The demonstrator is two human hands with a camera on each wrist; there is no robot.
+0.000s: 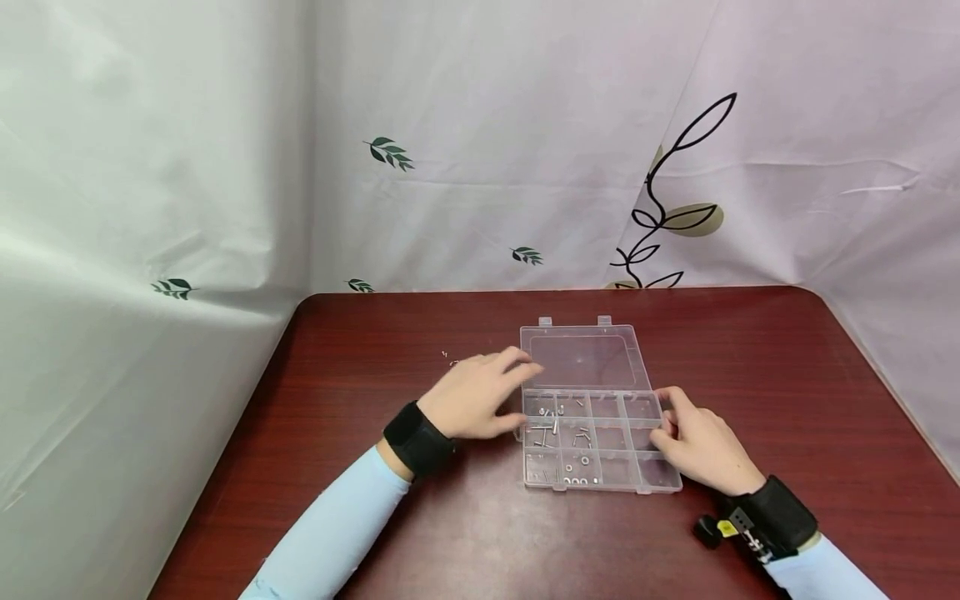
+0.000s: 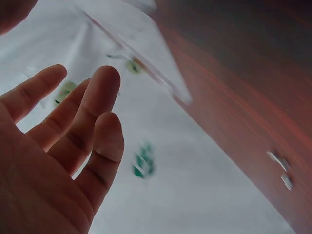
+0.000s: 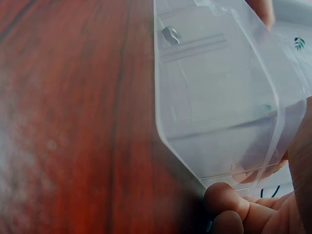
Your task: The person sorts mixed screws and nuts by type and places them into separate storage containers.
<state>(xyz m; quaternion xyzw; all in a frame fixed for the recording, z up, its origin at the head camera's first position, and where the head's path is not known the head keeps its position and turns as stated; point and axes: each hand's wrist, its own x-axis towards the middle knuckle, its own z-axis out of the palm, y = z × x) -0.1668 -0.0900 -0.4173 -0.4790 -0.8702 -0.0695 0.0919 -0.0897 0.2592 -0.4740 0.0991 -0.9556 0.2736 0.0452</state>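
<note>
A clear plastic compartment box (image 1: pixel 618 472) lies on the table with its lid (image 1: pixel 581 362) laid back flat behind it. Small screws (image 1: pixel 582 435) and nuts or washers (image 1: pixel 585 460) sit in several compartments, mostly on the left side. My left hand (image 1: pixel 480 396) hovers at the box's left edge, fingers spread and nothing between them; its palm shows in the left wrist view. At the opposite side, my right hand (image 1: pixel 708 450) grips the box's right wall. In the right wrist view its fingertips (image 3: pixel 222 197) touch the box corner, and a nut (image 3: pixel 170 35) shows through the wall.
Small metal pieces (image 2: pixel 279 161) lie on the dark red wooden table (image 1: pixel 360 367), left of the lid and partly behind the left hand. A pale curtain with leaf prints (image 1: pixel 465 208) stands along the back and sides. Black bands (image 1: pixel 418 439) wrap both wrists.
</note>
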